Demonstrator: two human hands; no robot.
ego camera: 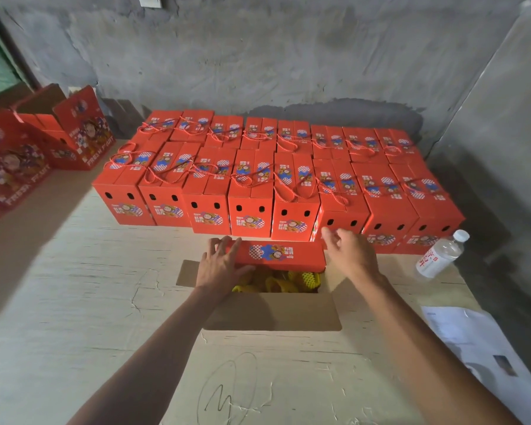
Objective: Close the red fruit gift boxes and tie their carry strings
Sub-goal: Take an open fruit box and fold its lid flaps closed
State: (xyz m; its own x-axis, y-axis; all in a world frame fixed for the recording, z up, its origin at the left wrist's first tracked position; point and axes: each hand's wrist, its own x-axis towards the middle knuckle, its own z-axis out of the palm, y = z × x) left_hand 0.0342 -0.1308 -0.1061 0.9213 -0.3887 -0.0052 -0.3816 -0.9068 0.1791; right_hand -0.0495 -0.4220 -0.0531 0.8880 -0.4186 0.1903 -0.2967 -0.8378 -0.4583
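An open red fruit gift box (276,311) stands in front of me, its brown near flap spread toward me. Inside lie fruits in yellow foam nets (285,282). The far red lid flap (281,254), printed with a blue and checkered picture, is folded partly over the opening. My left hand (219,263) lies on that flap's left end with straight fingers. At the flap's right end hovers my right hand (348,251), fingers loosely spread; whether it touches is unclear. Behind stand two rows of closed red boxes (252,191) with red carry strings (288,187) across their tops.
A clear water bottle (440,254) with a red label lies at the right. White paper sheets (472,342) lie at the near right. More red boxes (16,161), some open, stand at the far left. A grey concrete wall (258,56) runs behind.
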